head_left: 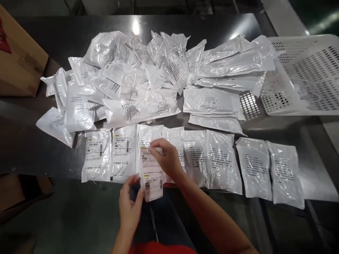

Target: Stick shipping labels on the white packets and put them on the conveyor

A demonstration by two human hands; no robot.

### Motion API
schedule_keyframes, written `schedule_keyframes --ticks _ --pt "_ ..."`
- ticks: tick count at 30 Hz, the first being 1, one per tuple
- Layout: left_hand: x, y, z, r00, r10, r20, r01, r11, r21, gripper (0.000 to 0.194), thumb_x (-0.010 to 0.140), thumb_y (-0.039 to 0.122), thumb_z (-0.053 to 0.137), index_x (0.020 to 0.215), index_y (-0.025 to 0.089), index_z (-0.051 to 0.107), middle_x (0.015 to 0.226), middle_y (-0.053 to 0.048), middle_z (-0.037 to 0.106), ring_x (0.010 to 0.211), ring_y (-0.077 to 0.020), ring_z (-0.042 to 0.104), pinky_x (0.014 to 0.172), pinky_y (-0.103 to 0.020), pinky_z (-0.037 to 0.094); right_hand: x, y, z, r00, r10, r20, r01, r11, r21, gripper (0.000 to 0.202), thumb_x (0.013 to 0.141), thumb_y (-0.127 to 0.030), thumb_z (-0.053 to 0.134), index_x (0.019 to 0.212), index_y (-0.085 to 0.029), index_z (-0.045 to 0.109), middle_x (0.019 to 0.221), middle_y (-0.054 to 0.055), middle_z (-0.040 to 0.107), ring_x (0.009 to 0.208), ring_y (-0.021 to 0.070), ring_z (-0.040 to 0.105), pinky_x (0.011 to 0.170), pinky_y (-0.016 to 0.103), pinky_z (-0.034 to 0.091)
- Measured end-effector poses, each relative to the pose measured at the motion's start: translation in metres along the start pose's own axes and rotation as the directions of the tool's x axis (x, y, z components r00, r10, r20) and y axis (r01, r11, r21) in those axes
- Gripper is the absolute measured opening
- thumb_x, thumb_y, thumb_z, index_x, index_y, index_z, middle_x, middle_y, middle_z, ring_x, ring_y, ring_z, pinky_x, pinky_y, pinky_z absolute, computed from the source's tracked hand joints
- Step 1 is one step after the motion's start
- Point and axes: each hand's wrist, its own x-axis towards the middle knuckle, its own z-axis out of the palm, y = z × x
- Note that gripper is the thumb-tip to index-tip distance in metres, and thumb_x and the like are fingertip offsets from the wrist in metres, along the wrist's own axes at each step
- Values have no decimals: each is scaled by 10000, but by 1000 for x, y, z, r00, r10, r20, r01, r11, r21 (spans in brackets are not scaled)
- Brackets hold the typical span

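A strip of printed shipping labels (152,185) hangs over the near table edge, in front of the third white mailer bag (150,131) from the left. My right hand (168,155) pinches the strip's top end between thumb and fingers. Beside the strip's left edge is my left hand (129,204), its thumb and fingers apart and the fingertips slightly blurred; whether the thumb touches the strip is unclear. Two bags to the left, a labelled bag (96,153) and another labelled bag (124,151), bear labels. Further bags (221,158) lie in the row to the right, printed text facing up.
Behind the row, a heap of filled white mailers (132,81) spreads over the dark table (21,141). A white perforated basket (312,74) stands at the right, a cardboard box (21,56) at the far left. Two bags (286,173) at the row's right end overhang the near edge.
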Motion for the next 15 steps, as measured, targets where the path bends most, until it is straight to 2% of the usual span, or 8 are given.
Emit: schedule_keyframes --ticks 2,3,4,5,7,9,11,15 --pt "9 13 -7 989 139 -59 -135 989 56 695 725 360 747 1351 214 481 1410 -127 516 1301 -296 460 1075 -408 372 -20 -20 -6 990 -83 113 76 995 71 103 831 -209 606 728 -219 615 813 19 659 755 150 633 661 265 518" --pt "15 21 -9 984 175 -38 -173 984 37 744 710 344 760 1378 228 454 1461 -117 470 1344 -300 418 1108 -422 340 -32 -29 -9 980 -120 158 105 990 98 102 839 -210 607 740 -224 624 838 19 660 747 140 633 632 247 518" --pt "20 29 -10 983 183 23 -183 983 -7 699 700 339 766 1339 230 505 1436 -107 505 1325 -301 446 1098 -424 361 -44 -35 -11 972 -144 185 124 986 116 92 847 -212 608 762 -231 637 868 24 661 747 135 634 606 234 518" --pt "24 37 -9 979 162 121 -155 986 -66 580 700 345 765 1241 218 597 1339 -101 596 1248 -298 527 1047 -415 420 -54 -40 -13 970 -148 190 127 985 120 77 853 -214 610 790 -237 649 900 31 659 754 133 636 587 226 518" --pt "28 49 -4 945 64 322 2 980 -199 319 717 379 745 963 178 720 1015 -83 743 971 -267 672 872 -379 532 -64 -40 -15 985 -118 128 106 990 93 52 849 -220 630 817 -241 665 950 48 651 788 144 638 600 237 531" --pt "24 51 5 911 -49 409 196 925 -326 294 743 423 716 859 153 724 831 -69 756 791 -237 697 751 -357 563 -60 -29 -12 997 -65 51 63 997 52 65 829 -225 657 765 -230 667 989 60 640 825 163 637 658 273 545" --pt "13 44 15 916 -160 369 320 846 -427 359 760 450 699 960 152 707 873 -76 760 803 -238 704 739 -354 568 -44 -12 -6 1000 -13 10 13 1000 18 120 815 -236 668 697 -216 658 1015 66 637 861 182 635 710 308 545" --pt "-8 10 22 909 -310 277 408 793 -453 436 715 477 740 997 146 701 893 -94 765 782 -245 711 693 -351 579 -1 30 13 992 70 -106 -79 994 -77 165 814 -288 667 678 -194 661 1054 94 624 984 232 613 811 368 524"
